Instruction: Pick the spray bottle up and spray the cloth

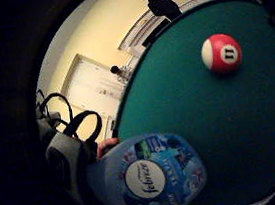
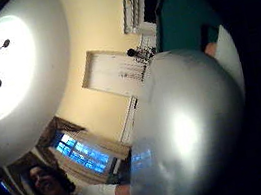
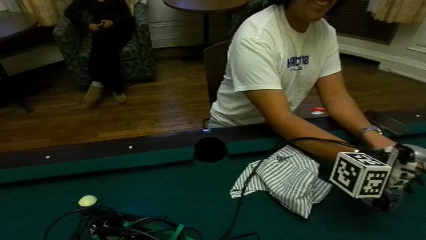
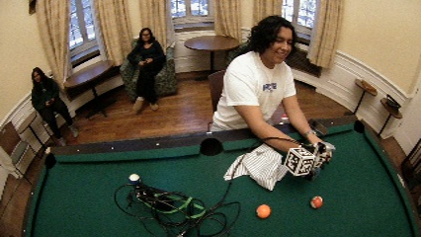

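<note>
Spray bottle [image 1: 152, 179] sits right against the palm in both palm views, label facing the little-finger camera, pale body filling the thumb-side one. Outside view: right hand [image 3: 403, 172] is wrapped around the bottle [image 3: 399, 175] at the pool table's [image 3: 133, 185] far right, just above the green felt; fingers look curled round it, though the trigger finger isn't visible. Bare hand is close by on the same bottle, role unclear.

Striped cloth [image 3: 286, 182] lies crumpled on the felt just beside the hand, toward the middle of the table.

My read: bottle is picked up, spraying not yet done. Turn the nozzle toward the cloth, confirm a finger is on the trigger, keep the bottle upright, aim at the middle of the cloth so mist stays off the felt.

Farther out: red-striped ball [image 1: 221, 53], orange ball [image 4: 263, 211].
</note>
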The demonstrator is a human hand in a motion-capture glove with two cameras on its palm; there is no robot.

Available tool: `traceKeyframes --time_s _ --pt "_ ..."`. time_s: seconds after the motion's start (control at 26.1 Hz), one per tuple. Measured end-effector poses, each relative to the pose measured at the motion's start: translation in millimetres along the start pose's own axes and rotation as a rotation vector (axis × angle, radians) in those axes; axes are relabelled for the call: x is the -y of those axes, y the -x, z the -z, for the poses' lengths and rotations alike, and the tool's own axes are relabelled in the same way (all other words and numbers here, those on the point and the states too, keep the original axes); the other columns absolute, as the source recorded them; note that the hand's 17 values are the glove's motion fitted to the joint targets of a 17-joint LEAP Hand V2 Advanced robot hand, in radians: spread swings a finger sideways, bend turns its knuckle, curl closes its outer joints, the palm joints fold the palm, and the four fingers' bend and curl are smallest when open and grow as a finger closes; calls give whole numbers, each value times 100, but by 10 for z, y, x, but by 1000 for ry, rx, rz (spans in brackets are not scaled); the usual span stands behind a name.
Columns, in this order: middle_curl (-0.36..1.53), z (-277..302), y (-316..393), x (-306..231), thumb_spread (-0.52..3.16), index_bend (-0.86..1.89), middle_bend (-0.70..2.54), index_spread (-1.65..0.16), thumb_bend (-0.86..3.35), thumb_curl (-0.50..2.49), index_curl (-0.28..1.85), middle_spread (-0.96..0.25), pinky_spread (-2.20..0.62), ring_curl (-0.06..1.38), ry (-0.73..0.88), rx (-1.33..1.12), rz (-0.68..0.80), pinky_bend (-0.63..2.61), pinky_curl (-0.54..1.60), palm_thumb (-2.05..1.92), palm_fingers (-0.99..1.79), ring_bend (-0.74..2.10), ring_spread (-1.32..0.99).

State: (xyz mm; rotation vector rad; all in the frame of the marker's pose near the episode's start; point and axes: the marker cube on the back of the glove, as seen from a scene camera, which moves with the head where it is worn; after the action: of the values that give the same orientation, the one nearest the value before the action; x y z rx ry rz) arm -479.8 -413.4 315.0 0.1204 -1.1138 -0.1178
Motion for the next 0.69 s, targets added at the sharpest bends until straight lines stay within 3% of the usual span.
traceKeyframes --time_s 0.31,0.69 --pt "57 -251 -57 268 30 36 67 -27 -3 83 65 -21 -31 50 74 33 9 52 44 92 139 81 -22" --pt "57 -231 -263 131 40 27 68 -27 -5 81 63 -19 -31 49 197 36 -60 51 43 86 133 80 -19"
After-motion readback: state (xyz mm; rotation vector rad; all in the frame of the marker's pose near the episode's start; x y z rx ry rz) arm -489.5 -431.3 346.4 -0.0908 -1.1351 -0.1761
